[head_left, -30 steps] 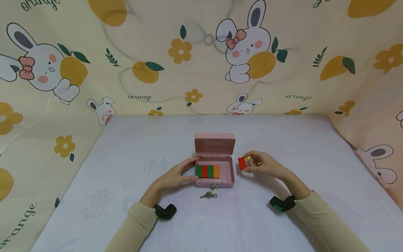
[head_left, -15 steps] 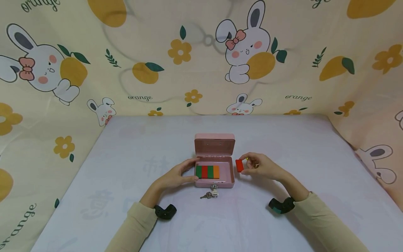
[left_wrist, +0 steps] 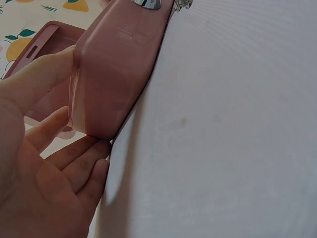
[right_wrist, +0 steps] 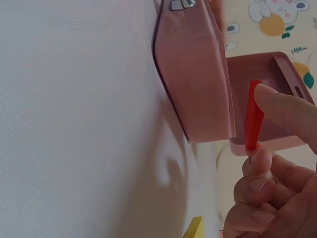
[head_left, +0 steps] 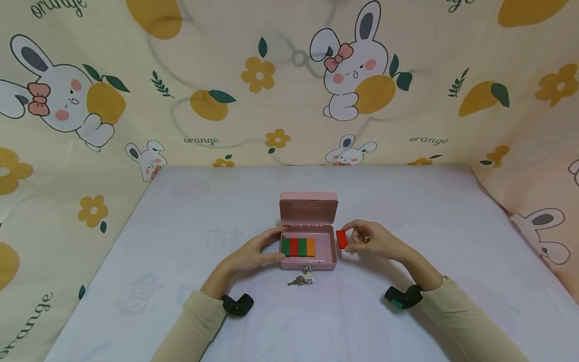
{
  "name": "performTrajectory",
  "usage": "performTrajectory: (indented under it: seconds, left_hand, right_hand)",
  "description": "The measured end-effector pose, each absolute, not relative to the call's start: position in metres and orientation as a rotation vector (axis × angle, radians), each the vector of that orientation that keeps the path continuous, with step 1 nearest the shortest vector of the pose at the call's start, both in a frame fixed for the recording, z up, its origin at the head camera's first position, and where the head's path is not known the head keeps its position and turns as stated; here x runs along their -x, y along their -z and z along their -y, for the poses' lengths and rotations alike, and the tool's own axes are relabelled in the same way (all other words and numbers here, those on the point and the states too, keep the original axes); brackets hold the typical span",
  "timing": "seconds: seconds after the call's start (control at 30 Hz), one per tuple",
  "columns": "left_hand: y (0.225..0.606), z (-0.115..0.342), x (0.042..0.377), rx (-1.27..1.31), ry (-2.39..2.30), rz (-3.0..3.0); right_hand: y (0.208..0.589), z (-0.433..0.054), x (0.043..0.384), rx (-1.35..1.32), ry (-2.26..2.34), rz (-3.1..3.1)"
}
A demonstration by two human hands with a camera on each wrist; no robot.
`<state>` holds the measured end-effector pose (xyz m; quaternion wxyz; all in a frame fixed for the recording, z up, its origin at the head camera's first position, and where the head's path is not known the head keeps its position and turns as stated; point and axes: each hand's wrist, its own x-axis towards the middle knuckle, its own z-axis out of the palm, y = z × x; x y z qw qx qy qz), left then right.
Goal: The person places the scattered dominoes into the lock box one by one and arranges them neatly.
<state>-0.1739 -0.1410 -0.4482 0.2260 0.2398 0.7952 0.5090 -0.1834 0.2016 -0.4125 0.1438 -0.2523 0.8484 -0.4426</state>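
A pink metal cash box point(head_left: 331, 254) stands in the middle of the table with its lid point(head_left: 308, 210) raised. Inside, against the left wall, lies a row of flat blocks: green point(head_left: 285, 247), red point(head_left: 294, 247), green point(head_left: 302, 247) and orange point(head_left: 310, 247). My left hand point(head_left: 253, 251) holds the box's left side, thumb near the front corner and fingers toward the back. At the box's right edge, my right hand point(head_left: 373, 239) pinches another red block point(right_wrist: 253, 116) upright between thumb and fingertips. That block is above the table.
A lock with keys point(head_left: 297, 280) hangs at the front of the box. Part of a yellow block point(right_wrist: 194, 228) shows on the table in the right wrist view, mostly hidden by my right hand in the head view. A printed cloth point(head_left: 289, 115) rises behind the table.
My right hand has moved slightly left with the red block, bringing it to the box's right edge. My left hand and the box have stayed in place.
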Motion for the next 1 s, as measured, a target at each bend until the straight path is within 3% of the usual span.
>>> performTrajectory:
  seconds: [0.73,1.0]
  left_hand:
    - [0.4473,0.1411,0.1737,-0.679,-1.406,-2.190]
    - [0.4476,0.1414,0.1742,-0.671,-1.402,-2.190]
  right_hand:
    - [0.4121,-0.1932,0.1808,0.710,1.292,-2.422]
    - [0.4176,-0.1916,0.1816,0.833,1.348,-2.412]
